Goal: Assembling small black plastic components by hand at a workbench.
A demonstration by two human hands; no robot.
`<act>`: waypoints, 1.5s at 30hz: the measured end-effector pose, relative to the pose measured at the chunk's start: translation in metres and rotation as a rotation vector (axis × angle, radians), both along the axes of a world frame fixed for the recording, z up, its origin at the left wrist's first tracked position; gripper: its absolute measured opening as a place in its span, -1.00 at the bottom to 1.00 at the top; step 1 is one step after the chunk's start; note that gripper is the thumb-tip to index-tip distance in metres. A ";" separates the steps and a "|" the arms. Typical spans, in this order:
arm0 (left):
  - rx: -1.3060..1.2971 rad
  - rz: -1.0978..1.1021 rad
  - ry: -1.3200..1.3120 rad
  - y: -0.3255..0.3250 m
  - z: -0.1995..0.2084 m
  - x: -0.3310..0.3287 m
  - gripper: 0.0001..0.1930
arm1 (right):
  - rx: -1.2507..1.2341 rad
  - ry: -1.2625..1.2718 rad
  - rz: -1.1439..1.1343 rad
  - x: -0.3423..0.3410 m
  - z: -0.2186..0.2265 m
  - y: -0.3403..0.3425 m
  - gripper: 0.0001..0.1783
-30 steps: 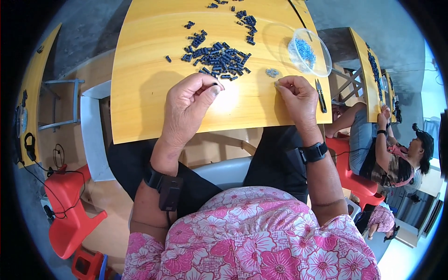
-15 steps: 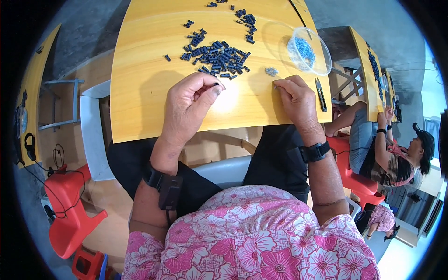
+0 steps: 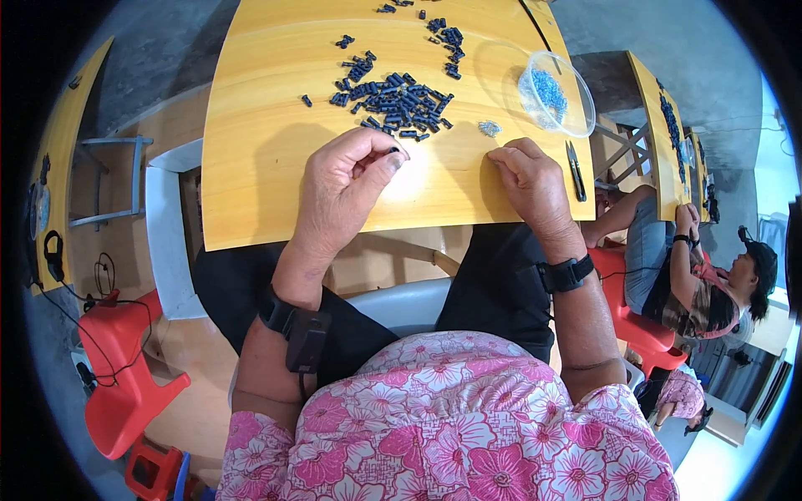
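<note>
My left hand (image 3: 347, 184) is raised over the near side of the yellow table, thumb and forefinger pinched on a small black piece (image 3: 394, 150), mostly hidden by the fingertips. Just beyond it lies a loose pile of small black cylindrical parts (image 3: 405, 100). My right hand (image 3: 532, 179) hovers to the right with its fingers curled together. Whatever is in those fingers, if anything, is hidden. Beyond its fingertips sits a small heap of tiny silvery pieces (image 3: 489, 129). Black-handled thread snips (image 3: 576, 171) lie beside the right hand.
A clear round tub (image 3: 580, 117) of small blue and clear pieces stands at the right of the table (image 3: 259, 184). More black parts trail toward the far edge. Red stools (image 3: 125, 376) flank me, and another person (image 3: 702, 284) sits at a table on the right.
The view has shifted slightly. Both hands keep nearly the same pose, the left still pinching the black piece. The person on the right has lowered their hands slightly.
</note>
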State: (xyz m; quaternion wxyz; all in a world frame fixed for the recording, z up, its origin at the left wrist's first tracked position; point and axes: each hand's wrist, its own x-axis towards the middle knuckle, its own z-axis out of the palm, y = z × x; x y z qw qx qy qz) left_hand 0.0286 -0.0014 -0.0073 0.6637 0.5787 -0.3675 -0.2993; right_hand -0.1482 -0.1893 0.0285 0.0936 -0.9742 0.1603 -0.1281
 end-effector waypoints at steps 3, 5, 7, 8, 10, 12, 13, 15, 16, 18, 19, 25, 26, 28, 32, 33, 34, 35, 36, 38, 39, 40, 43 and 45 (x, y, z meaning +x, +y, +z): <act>-0.008 0.002 0.014 0.000 0.001 -0.001 -0.95 | -0.045 0.034 0.002 0.002 0.002 0.001 -0.88; -0.010 0.004 0.020 0.002 0.002 -0.002 -0.96 | -0.046 0.026 0.017 0.003 0.002 0.001 -0.88; -0.015 -0.003 0.029 0.000 0.000 -0.002 -0.95 | -0.049 0.022 0.030 0.002 0.000 -0.002 -0.87; -0.016 -0.001 0.030 0.000 0.000 -0.003 -0.95 | -0.052 0.066 0.005 0.001 -0.001 -0.003 -0.85; 0.004 -0.022 -0.004 0.001 0.002 -0.004 -0.95 | -0.052 0.107 -0.013 0.003 0.000 -0.002 -0.83; 0.008 -0.030 -0.001 0.001 0.001 -0.006 -0.95 | -0.075 0.036 0.058 0.006 0.003 0.003 -0.77; 0.011 -0.041 0.004 0.001 0.001 -0.006 -0.94 | -0.072 0.032 0.065 0.007 0.002 0.006 -0.77; 0.032 -0.046 -0.001 0.001 0.002 -0.007 -0.93 | 0.093 -0.165 -0.051 0.007 -0.001 0.011 -0.78; 0.051 -0.058 -0.003 0.001 0.002 -0.008 -0.92 | 0.098 -0.165 -0.045 0.008 0.000 0.015 -0.78; 0.058 -0.052 -0.004 0.000 0.002 -0.008 -0.92 | 0.377 -0.235 -0.096 0.011 0.006 0.023 -0.70; 0.060 -0.052 -0.006 0.000 0.001 -0.008 -0.92 | 0.471 -0.256 -0.061 0.016 0.010 0.029 -0.76; 0.032 -0.007 -0.001 -0.001 0.001 -0.011 -0.91 | 1.233 -0.337 -0.138 0.036 0.013 0.058 -0.83; 0.031 -0.006 0.000 -0.001 0.002 -0.010 -0.91 | 1.390 -0.353 -0.182 0.037 0.012 0.060 -0.83; 0.104 -0.063 0.004 0.002 0.003 -0.009 -0.95 | 1.444 -0.336 -0.193 0.042 0.010 0.062 -0.82; 0.111 -0.044 -0.014 0.001 0.001 -0.009 -0.96 | 1.539 -0.306 -0.186 0.043 0.004 0.063 -0.80; 0.114 -0.042 -0.018 0.001 0.002 -0.009 -0.96 | 1.540 -0.302 -0.186 0.044 0.004 0.064 -0.80; 0.116 -0.039 -0.021 0.001 0.003 -0.009 -0.95 | 1.525 -0.290 -0.188 0.045 0.005 0.065 -0.81; 0.118 -0.037 -0.019 0.002 0.003 -0.009 -0.95 | 1.510 -0.278 -0.189 0.046 0.005 0.065 -0.81; 0.123 -0.029 -0.049 0.002 0.004 -0.008 -0.95 | 1.511 -0.274 -0.188 0.046 0.005 0.065 -0.81; 0.128 -0.018 -0.077 0.002 0.006 -0.008 -0.95 | 1.476 -0.264 -0.181 0.046 0.004 0.064 -0.81; 0.115 -0.021 -0.050 0.001 0.006 -0.008 -0.95 | 1.476 -0.262 -0.180 0.047 0.005 0.064 -0.81; 0.101 -0.025 -0.023 0.001 0.007 -0.009 -0.95 | 1.474 -0.254 -0.180 0.047 0.005 0.063 -0.81; 0.095 -0.020 -0.032 0.002 0.007 -0.009 -0.94 | 1.461 -0.237 -0.174 0.047 0.005 0.063 -0.81; 0.092 -0.017 -0.027 0.001 0.006 -0.009 -0.94 | 1.449 -0.229 -0.170 0.047 0.006 0.062 -0.81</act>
